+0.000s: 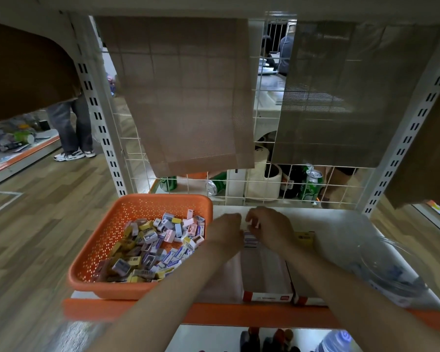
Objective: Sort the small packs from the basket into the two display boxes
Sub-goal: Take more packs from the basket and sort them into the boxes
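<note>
I can't tell whether my left hand point(228, 226) or right hand point(269, 227) grips anything: both are blurred and cover the far end of the left display box point(267, 293). Print on the packs point(160, 250) in the basket point(137, 288) is too small to read.

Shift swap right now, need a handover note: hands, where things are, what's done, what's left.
Hands: the left hand is over the far end of the left display box. It is blurred, so its grip cannot be told. The right hand is beside it and seems to pinch a small pack.
Done: a short row of purple packs at the far end of the left box, and yellow packs at the far end of the right display box.
Left: the orange basket holds a heap of mixed packs. Both boxes are mostly bare.
</note>
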